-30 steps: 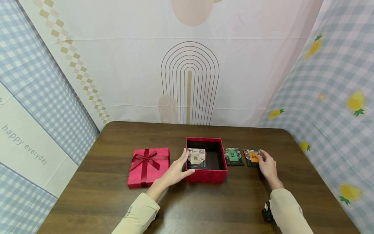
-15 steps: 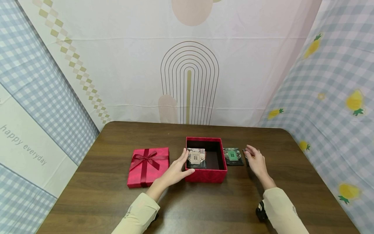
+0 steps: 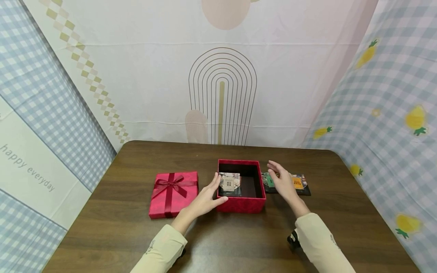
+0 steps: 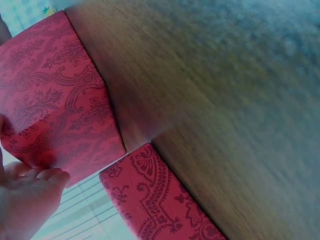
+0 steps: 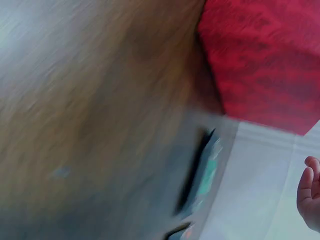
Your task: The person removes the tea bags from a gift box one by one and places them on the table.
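A red box (image 3: 241, 205) with a dark inside stands lidless at the middle of the table. My left hand (image 3: 203, 201) rests against its left side, fingers fairly straight on the left rim and thumb by the front rim. Inside the box, at the left, lies a flat square sachet (image 3: 229, 184) with a beige label. My right hand (image 3: 282, 182) hovers just right of the box, fingers loosely bent, with nothing visible in them. Beneath and beside it lie a green-labelled sachet (image 3: 268, 180) and an orange-labelled sachet (image 3: 299, 183), both partly hidden by the hand.
To the left of the box lies its red lid (image 3: 173, 195) with a dark red ribbon bow. The brown wooden table (image 3: 239, 242) ends at a white patterned cloth (image 3: 153, 83) behind, and blue checked cloth (image 3: 385, 125) hangs at the right side.
My right hand has moved left from the orange-labelled sachet to above the green-labelled one beside the box. The orange-labelled sachet shows again. My left hand has stayed at the box.
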The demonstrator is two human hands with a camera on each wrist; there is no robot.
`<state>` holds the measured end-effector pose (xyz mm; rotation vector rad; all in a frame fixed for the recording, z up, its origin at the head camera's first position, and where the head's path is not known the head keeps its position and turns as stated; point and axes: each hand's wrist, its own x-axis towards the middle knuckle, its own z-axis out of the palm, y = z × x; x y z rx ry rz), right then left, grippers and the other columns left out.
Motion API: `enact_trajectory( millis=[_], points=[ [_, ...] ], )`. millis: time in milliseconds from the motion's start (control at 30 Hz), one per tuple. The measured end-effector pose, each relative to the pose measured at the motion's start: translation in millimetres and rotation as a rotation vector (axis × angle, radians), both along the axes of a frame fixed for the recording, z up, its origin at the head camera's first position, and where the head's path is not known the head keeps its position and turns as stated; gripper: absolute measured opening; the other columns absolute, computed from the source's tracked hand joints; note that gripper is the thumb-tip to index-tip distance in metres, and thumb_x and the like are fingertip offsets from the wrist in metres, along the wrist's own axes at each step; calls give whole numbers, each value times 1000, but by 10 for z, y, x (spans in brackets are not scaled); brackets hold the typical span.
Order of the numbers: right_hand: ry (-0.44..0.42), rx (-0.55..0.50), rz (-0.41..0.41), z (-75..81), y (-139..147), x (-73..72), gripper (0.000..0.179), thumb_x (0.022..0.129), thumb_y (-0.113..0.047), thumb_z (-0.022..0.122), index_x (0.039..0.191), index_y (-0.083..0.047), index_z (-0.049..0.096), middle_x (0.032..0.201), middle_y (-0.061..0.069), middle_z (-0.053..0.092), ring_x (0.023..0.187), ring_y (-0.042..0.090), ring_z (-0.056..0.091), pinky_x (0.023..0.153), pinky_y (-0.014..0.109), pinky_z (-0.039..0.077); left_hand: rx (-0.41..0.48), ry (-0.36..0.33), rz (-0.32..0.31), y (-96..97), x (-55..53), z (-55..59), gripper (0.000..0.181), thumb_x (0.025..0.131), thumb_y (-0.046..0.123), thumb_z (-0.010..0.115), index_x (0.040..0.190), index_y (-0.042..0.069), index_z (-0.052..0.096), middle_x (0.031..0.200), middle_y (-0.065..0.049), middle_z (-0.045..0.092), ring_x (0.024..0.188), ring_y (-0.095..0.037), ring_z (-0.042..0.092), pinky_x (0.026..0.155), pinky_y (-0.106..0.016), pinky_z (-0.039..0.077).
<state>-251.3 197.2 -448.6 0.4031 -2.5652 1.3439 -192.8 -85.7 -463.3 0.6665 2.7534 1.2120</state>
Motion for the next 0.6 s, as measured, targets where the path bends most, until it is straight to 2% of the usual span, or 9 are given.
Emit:
enact_trajectory(
  millis=[200,333,600],
  points=[
    [27,-11,70,98,-227,14,37,94,-13,50,129,-1,49,121,17,58,106,29,57,79,44,48,-2,-1,-2,6,-2,6,80,87,35,59,144,-2,17,151,-17,7,134,-31,24,106,-44,27],
    [37,-21,104,120,-372,12,37,93,-10,52,128,0,49,120,18,59,108,30,56,84,46,46,-1,-2,-3,10,-4,10,80,87,34,60,144,-3,17,151,-18,7,134,-31,25,106,-44,27],
    [-25,3,151,66,-642,12,38,92,-11,52,128,1,49,121,19,58,111,31,54,87,47,44,9,-5,-3,3,5,6,79,87,34,60,144,-2,17,151,-19,7,134,-31,23,106,-44,25]
  ],
)
